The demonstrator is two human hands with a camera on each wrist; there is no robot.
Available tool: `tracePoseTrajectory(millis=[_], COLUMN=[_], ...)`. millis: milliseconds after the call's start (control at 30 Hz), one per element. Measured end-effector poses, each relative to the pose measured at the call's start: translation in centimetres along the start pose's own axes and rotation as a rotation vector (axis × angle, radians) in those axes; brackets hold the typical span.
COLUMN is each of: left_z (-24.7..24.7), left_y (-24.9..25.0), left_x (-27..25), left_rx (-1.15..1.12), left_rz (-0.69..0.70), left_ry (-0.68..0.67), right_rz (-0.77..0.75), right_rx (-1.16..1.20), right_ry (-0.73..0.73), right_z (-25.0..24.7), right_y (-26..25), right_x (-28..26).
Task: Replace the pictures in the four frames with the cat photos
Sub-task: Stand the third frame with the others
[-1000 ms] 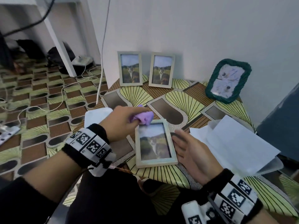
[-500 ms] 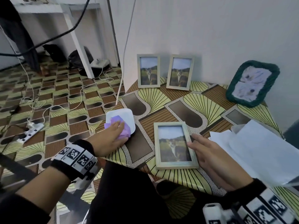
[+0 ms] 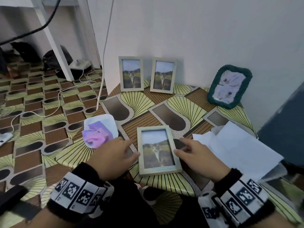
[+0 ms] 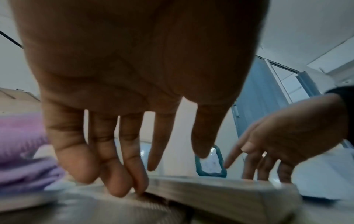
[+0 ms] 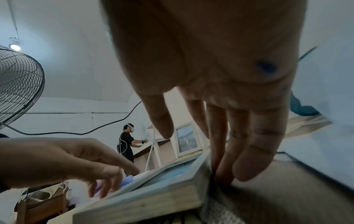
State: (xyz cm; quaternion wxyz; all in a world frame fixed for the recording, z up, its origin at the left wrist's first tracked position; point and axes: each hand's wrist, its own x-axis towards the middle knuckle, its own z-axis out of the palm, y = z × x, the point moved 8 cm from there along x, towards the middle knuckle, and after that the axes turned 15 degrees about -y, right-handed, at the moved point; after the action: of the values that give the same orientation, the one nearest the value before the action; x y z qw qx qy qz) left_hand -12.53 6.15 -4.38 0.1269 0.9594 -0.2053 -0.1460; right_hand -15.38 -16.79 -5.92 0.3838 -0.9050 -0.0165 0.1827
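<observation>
Flanking the flat cat-photo frame (image 3: 158,150) near the bench's (image 3: 184,99) front edge, your left hand (image 3: 113,157) and right hand (image 3: 199,156) touch its long sides with relaxed, spread fingers, gripping nothing. Squeeze evenly, lifting it level toward the two standing cat-photo frames (image 3: 147,74).

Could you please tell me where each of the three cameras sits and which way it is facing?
Head: on the head, looking forward and down at the table; shows both hands, left hand and right hand, and banded wrists.
Left wrist: low, along the left palm toward the flat frame; right hand opposite.
Right wrist: low, along the right palm toward that frame; left hand and a fan beyond.
Shared: all three show the flat frame and both hands.
</observation>
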Motion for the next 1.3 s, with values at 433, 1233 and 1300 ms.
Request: tracePoseTrajectory(millis=[433,1233,1300], left_z=[3.3,-3.6,-3.6], left_y=[1.9,2.8,3.2], left_x=[1.1,0.2,0.4], left_rx=[-0.652,-1.491,-1.461], left_rz=[0.139,0.310,0.306], left_ry=[-0.099,-0.168,-0.174], right_rz=[-0.008,-0.164,-0.142], right_rx=[0.682,1.368,1.357], right_ry=[0.078,-0.248,-0.221], right_z=[2.5,-1.8,-1.7], right_y=[1.4,-4.1,-3.9], right_x=[0.8,-1.7,-1.4])
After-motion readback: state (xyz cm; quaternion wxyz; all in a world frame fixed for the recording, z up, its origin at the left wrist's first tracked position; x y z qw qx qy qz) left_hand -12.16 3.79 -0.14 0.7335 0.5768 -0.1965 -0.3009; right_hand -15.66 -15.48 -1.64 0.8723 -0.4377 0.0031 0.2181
